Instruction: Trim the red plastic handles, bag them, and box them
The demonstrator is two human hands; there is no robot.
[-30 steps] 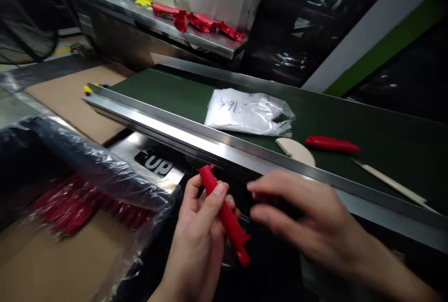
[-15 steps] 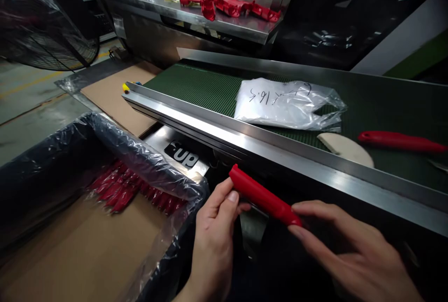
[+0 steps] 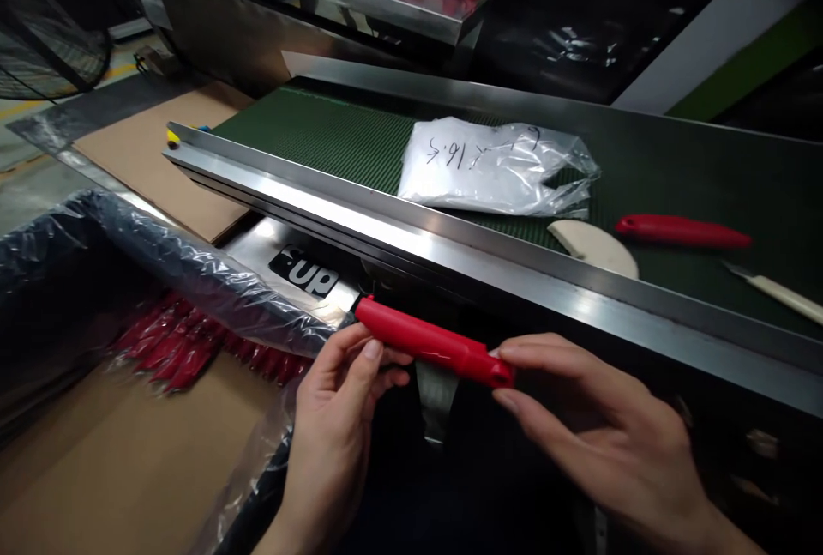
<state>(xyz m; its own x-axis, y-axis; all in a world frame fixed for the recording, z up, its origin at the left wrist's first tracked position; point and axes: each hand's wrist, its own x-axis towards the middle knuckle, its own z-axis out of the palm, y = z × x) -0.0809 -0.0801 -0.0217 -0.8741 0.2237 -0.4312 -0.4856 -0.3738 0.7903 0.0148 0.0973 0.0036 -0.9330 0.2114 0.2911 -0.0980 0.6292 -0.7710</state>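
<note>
Plain bright red colours the held part (image 3: 428,339), at 6 o'clock from centre, and the loose red handle (image 3: 681,231) at 3 o'clock. Near that handle, the half-disc (image 3: 601,248) is cream, and the knife (image 3: 788,293) pairs a cream handle with a grey blade. The bag (image 3: 450,169) at 1 o'clock is white, marked with black handwriting; under it, the belt (image 3: 327,139) is dark green with fine ribbed lines. The cardboard (image 3: 160,147) at 10 o'clock is plain tan. At 8 o'clock, wrapped pieces (image 3: 177,340) show deep red beside a shiny black liner (image 3: 206,276).
</note>
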